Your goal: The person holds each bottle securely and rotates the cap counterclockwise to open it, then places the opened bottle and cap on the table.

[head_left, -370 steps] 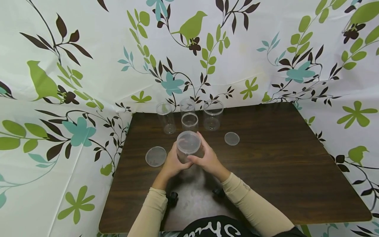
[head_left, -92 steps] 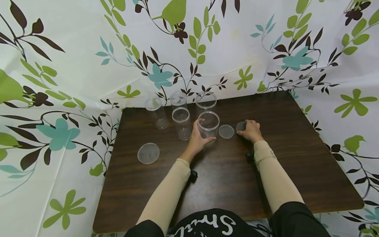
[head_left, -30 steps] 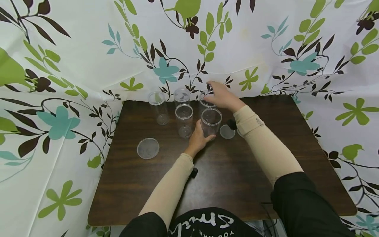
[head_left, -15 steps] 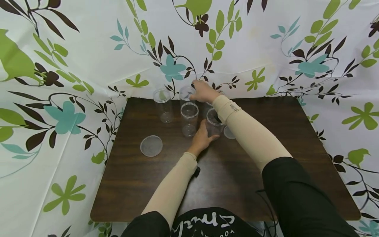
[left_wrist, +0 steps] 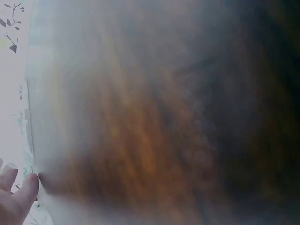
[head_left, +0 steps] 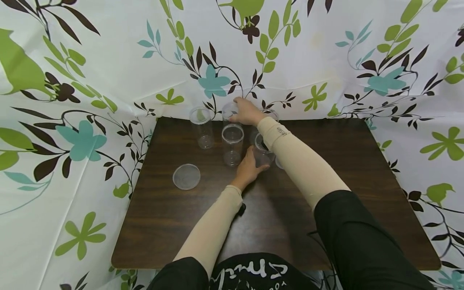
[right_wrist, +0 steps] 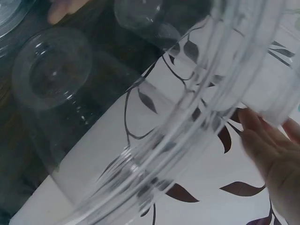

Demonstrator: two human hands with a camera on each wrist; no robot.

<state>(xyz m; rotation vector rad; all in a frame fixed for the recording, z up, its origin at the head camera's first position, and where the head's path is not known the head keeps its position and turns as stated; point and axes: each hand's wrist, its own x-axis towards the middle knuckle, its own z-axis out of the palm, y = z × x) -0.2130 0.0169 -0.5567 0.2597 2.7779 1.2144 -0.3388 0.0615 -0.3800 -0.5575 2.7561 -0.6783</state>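
- Landmark: tall clear jar (head_left: 232,144), open top, standing upright mid-rear on the dark wood surface (head_left: 181,225).
- Right hand (head_left: 247,112) is reached across to the lidded jar (head_left: 229,110) just behind the tall clear jar, at the back edge by the curtain (head_left: 108,60). Fingers curl over its top and grip it.
- Right wrist cam: fingers (right_wrist: 262,140) lie against the white lid; clear jar wall fills most of the view, very close.
- Left hand (head_left: 248,168) sits just right of the tall clear jar, fingers and thumb wrapped round the base of a wide short jar (head_left: 262,151); the right forearm partly covers that jar.
- Left wrist cam is blurred, mostly brown; fingertips (left_wrist: 18,197) show at the lower left corner, nothing else readable.
- Slim jar (head_left: 201,127) stands left-rear of the tall clear jar, apart from it, open.
- Large loose lid (head_left: 186,176) lies flat left-front of the tall clear jar, well apart from both hands.
- Small lid (head_left: 278,163) lies right of the wide short jar, mostly hidden by the sleeve.
- Another jar behind the right wrist: only its rim shows.
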